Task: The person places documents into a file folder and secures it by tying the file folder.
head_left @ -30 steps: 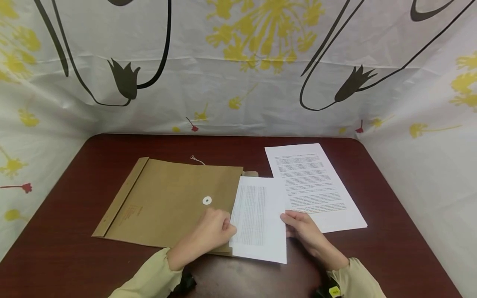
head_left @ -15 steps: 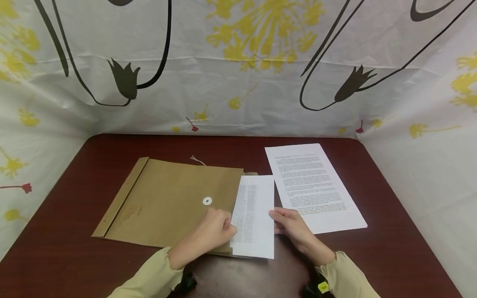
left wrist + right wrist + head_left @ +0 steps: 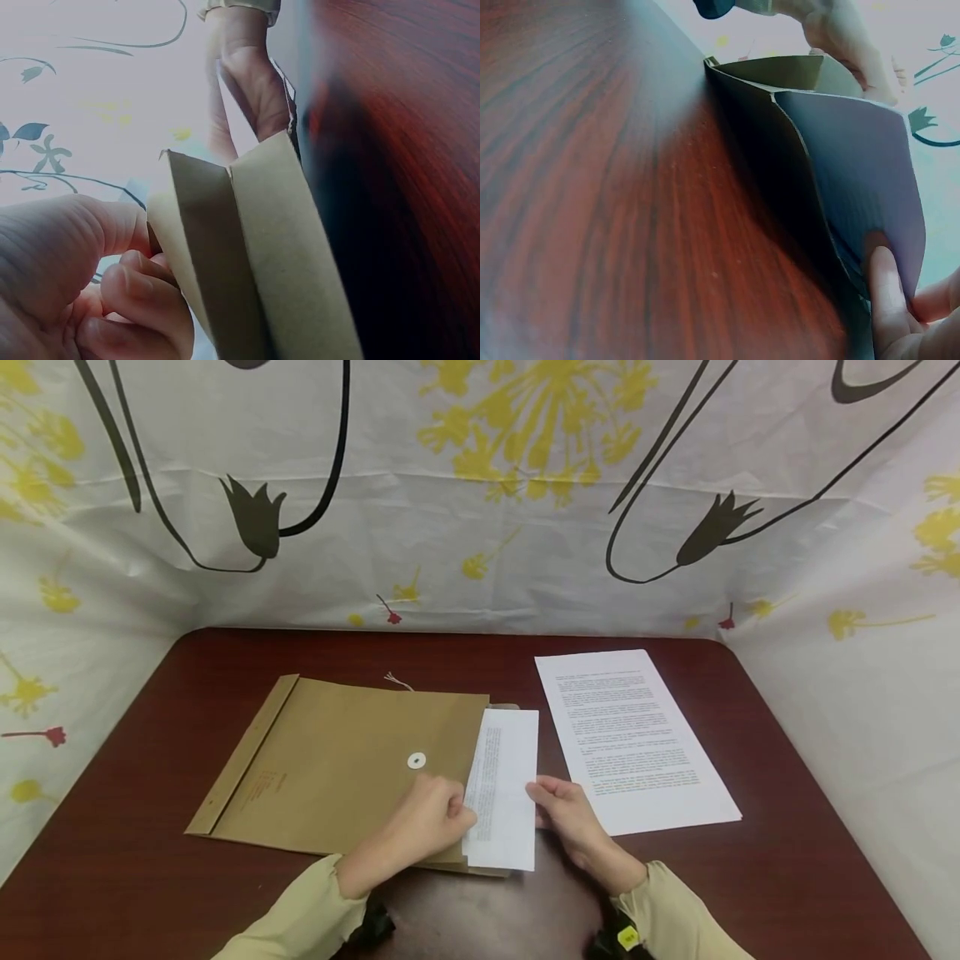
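Observation:
A brown kraft-paper envelope (image 3: 360,752) with a white button disc (image 3: 416,761) lies across the left of the table, its mouth facing right. My left hand (image 3: 427,814) pinches the upper edge of that mouth; in the left wrist view the envelope's mouth (image 3: 281,210) gapes beside the curled fingers (image 3: 142,296). A printed white sheet (image 3: 513,793) is partly inside the envelope, its left part hidden. My right hand (image 3: 570,818) pinches the sheet's right edge, thumb on top. From the right wrist view, the sheet (image 3: 870,165) curves into the opening.
A second printed sheet (image 3: 637,735) lies flat at the right of the dark red table (image 3: 795,860). A white string (image 3: 397,681) sticks out behind the envelope. A patterned white curtain (image 3: 480,527) hangs around the table's back and sides.
My right hand has moved left with the sheet, so more of it is inside the envelope and less of its print shows. The left hand has stayed at the envelope's mouth.

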Action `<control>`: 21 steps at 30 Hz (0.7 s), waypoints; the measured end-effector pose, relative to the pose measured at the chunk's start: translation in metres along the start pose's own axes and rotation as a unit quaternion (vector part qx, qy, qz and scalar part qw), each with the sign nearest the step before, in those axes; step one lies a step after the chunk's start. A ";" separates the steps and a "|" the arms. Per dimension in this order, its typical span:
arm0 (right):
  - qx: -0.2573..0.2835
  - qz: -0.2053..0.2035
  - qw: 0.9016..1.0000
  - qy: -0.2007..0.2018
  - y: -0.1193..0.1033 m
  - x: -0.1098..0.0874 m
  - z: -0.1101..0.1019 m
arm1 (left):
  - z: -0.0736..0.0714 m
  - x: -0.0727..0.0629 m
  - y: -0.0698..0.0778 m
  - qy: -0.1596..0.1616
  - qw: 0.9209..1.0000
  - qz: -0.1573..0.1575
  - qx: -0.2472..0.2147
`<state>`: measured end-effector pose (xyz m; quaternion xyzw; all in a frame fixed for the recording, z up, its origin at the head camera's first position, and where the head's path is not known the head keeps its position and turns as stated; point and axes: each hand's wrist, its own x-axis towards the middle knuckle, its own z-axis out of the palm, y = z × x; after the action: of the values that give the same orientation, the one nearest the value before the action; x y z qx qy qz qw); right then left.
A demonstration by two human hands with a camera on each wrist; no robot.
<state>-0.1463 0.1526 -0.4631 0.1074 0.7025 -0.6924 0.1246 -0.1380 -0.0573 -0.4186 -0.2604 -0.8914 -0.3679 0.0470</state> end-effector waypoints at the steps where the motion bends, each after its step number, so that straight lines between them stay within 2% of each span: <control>1: -0.001 0.002 1.000 -0.001 0.000 0.000 0.001 | 0.000 0.000 0.000 0.001 1.000 -0.001 0.000; 8: -0.001 0.013 1.000 -0.014 0.001 0.002 0.007 | -0.002 0.000 0.001 -0.001 1.000 0.000 -0.005; 15: -0.015 -0.001 0.999 -0.038 -0.002 0.006 0.016 | -0.002 0.001 0.000 0.007 1.000 0.014 -0.004; 21: -0.015 -0.017 0.997 -0.067 -0.004 0.010 0.028 | -0.003 0.002 0.000 0.001 1.000 0.009 -0.004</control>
<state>-0.1566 0.1240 -0.4634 0.0468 0.7046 -0.6894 0.1616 -0.1402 -0.0586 -0.4162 -0.2686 -0.8875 -0.3711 0.0503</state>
